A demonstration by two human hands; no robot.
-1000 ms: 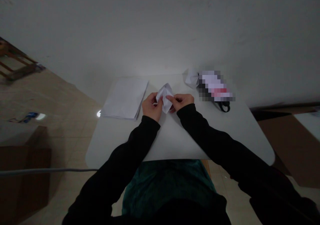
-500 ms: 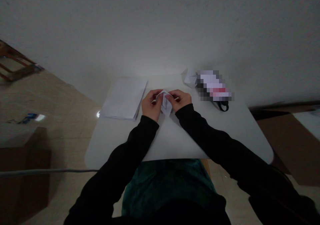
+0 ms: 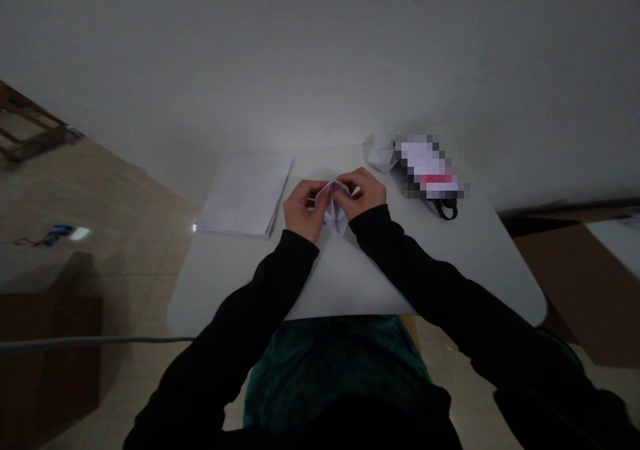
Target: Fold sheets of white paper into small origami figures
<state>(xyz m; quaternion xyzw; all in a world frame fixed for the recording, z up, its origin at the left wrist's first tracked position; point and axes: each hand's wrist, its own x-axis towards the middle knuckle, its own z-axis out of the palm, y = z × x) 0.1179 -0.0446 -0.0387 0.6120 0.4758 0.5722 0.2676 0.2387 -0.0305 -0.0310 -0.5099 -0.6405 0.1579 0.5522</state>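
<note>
Pale wall (image 3: 320,57) is seen behind a white tabletop (image 3: 380,283), and a folded white paper (image 3: 336,215) is held just over it, between both hands. The fingers (image 3: 320,190) of the left hand (image 3: 300,211) and of the right hand (image 3: 364,193) are clamped on the paper's upper part, close together, so the folds are pinched from two sides and good control is given. Left of the paper, a stack of paper sheets (image 3: 245,197) is lying; behind it to the right, a crumpled paper (image 3: 381,152) and a blurred object (image 3: 429,170) are placed. Open room is left in front of the paper, toward the tabletop's near edge.
</note>
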